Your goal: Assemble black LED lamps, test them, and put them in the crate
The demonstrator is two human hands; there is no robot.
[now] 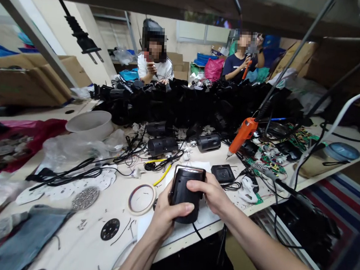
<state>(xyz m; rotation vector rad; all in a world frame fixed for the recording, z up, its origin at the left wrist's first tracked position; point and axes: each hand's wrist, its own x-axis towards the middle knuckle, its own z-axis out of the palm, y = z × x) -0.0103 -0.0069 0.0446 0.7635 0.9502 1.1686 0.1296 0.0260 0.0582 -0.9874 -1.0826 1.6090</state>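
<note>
Both of my hands hold a black cylindrical lamp [180, 195] above the near edge of the workbench. A shiny lens shows at its top end, and a thin metal bracket runs around it. My left hand [164, 214] wraps its lower left side, thumb across the front. On the right side, my right hand [213, 192] grips it higher up, with its thumb pressed on the body. The fingers behind the lamp are hidden. A black cord [197, 232] hangs below it. White paper lies under my hands. Left of them is a roll of tape [141, 200].
An orange electric screwdriver [243, 134] hangs at right above circuit boards [274, 163]. Similar black lamps [162, 146] and cords lie ahead, before a heap of black parts [175, 103]. A dish of screws [85, 197] sits left. Two people work across the bench.
</note>
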